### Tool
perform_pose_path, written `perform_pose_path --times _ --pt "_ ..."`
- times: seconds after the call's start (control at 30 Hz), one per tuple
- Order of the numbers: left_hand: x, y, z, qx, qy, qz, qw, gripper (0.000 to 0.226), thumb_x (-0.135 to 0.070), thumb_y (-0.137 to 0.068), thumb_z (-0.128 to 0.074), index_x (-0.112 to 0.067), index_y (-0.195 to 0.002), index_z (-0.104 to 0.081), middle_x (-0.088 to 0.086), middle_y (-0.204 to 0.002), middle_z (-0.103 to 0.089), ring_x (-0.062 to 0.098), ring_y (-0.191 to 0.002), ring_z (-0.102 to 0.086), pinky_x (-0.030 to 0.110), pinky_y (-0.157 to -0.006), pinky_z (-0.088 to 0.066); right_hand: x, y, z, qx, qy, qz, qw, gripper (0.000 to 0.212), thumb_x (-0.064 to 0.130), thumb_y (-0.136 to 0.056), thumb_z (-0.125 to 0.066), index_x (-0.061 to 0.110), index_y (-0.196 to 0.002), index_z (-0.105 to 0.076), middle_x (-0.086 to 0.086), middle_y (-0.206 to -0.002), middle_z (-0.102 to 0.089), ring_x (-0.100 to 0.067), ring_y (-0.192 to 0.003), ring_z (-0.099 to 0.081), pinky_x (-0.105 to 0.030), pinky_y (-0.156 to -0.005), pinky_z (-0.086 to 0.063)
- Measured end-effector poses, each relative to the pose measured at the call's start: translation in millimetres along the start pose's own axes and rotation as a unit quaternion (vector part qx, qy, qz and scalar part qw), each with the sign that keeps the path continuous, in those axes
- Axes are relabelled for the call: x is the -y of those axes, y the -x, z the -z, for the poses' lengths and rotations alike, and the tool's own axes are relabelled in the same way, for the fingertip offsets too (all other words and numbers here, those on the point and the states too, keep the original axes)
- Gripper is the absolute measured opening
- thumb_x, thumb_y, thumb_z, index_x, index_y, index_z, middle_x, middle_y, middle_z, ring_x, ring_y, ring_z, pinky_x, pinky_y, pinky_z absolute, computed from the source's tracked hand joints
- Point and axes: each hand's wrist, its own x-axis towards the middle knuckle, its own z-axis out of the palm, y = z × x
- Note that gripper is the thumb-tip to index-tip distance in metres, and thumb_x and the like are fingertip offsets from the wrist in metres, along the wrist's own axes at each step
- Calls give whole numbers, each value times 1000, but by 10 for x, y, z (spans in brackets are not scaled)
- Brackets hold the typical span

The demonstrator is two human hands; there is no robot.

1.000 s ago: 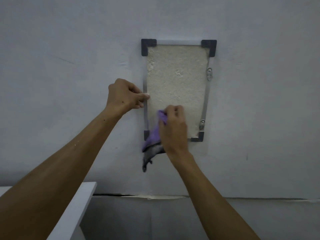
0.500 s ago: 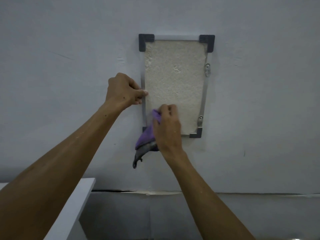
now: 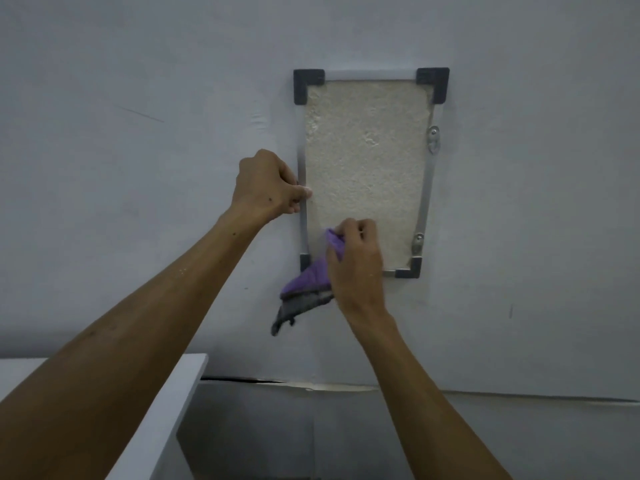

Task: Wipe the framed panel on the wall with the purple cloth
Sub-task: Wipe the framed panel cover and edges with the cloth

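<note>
A framed panel (image 3: 367,161) hangs on the grey wall: rough cream surface, thin metal rails, dark corner pieces. My right hand (image 3: 356,268) grips the purple cloth (image 3: 308,280) and holds it against the panel's lower left part. The cloth's grey underside hangs down below the frame. My left hand (image 3: 268,185) is curled at the left rail about mid-height, with the thumb tip on the rail's edge.
Two metal clips (image 3: 433,138) sit on the frame's right rail. A white shelf or ledge (image 3: 180,386) juts out at lower left under my left arm. A cracked seam (image 3: 311,384) runs across the wall below the panel.
My right hand with the cloth has shifted slightly left then right over the panel's lower left part. My left hand has stayed on the left rail. The view has shifted a little.
</note>
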Motion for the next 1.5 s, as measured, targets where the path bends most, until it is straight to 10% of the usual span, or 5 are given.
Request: perform_pose_path --times 0.23,0.57,0.77,0.93,1.5 --pt "-15 -22 4 12 -11 0 1000 20 -24 -76 -88 -10 -75 -73 10 -72 -74 15 -60 -75 33 -72 -65 -265 11 227 -110 102 -83 985 24 8 -82 -75 4 -99 -59 -17 -109 -54 -29 -90 -61 -38 -81 -54" --pt "27 17 -8 22 -29 -5 999 23 -20 -75 -89 -3 -80 -74 13 -74 -75 17 -62 -76 30 -70 -64 -411 -26 379 -168 18 -127 977 16 3 -84 -71 3 -96 -60 -15 -107 -51 -29 -86 -59 -14 -81 -40" --pt "-14 -6 11 34 -32 11 999 23 -22 -75 -88 -5 -81 -74 12 -77 -75 15 -63 -76 23 -66 -61 -175 75 149 -12 55 14 998 15 5 -91 -68 0 -103 -61 -16 -107 -56 -25 -90 -60 -36 -78 -55" --pt "-34 6 -5 30 -61 -9 998 25 -21 -76 -88 0 -81 -75 13 -76 -75 20 -67 -76 36 -79 -64 -439 43 354 -163 32 -103 981 10 3 -90 -67 2 -96 -60 -14 -106 -53 -26 -86 -60 -34 -79 -54" --pt "-113 48 7 39 -81 -11 996 29 -22 -78 -86 4 -83 -75 17 -80 -76 24 -73 -76 41 -84 -63 -401 134 193 31 153 61 986 17 8 -98 -60 1 -113 -60 -16 -115 -57 -26 -100 -59 -27 -85 -50"
